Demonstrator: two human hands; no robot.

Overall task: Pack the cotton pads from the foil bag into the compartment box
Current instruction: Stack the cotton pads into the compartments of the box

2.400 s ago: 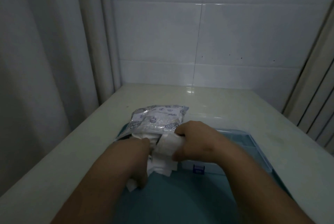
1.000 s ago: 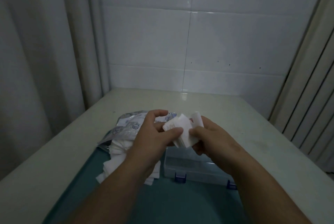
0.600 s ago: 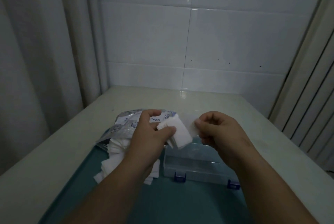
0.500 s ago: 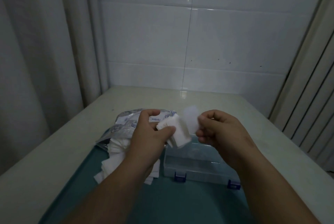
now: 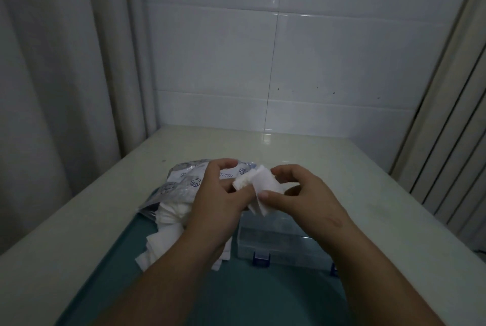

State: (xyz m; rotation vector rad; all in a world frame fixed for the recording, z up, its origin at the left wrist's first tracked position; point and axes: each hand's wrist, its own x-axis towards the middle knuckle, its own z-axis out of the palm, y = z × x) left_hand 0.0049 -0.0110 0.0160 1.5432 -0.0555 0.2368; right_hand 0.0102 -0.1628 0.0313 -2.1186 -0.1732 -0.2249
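Pinching cotton pads (image 5: 263, 189) (long axis roughly upright), left hand (image 5: 215, 204) and right hand (image 5: 310, 202) hover above compartment box (image 5: 284, 244)

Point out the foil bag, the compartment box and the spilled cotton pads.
foil bag (image 5: 181, 183): head view, printed upper face.
compartment box (image 5: 278, 246): head view, clear front wall.
spilled cotton pads (image 5: 168, 233): head view, middle of the heap.

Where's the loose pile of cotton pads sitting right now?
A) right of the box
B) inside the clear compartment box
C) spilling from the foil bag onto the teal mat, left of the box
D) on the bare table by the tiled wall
C: the loose cotton pads trail from the foil bag onto the teal mat, left of the compartment box.
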